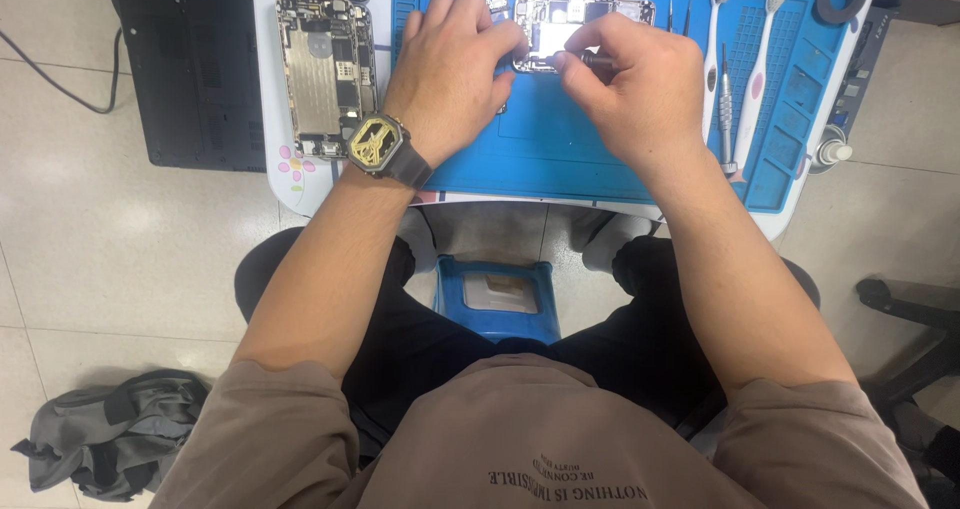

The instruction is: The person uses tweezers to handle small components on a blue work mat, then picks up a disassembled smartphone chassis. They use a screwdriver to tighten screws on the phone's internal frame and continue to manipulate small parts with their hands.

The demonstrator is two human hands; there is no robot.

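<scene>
While the left hand (455, 69) presses down on the opened phone (560, 29) on the blue mat (560, 154), the right hand (630, 84) pinches a small screwdriver (592, 60); keep it straight and turn gently.

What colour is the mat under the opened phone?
Blue: the mat under the phone is bright blue, clearest in the head view.

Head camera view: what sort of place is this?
Probably a small phone repair bench: an opened silver smartphone on a blue silicone work mat, a second stripped phone chassis, and white cleaning toothbrushes.
</scene>
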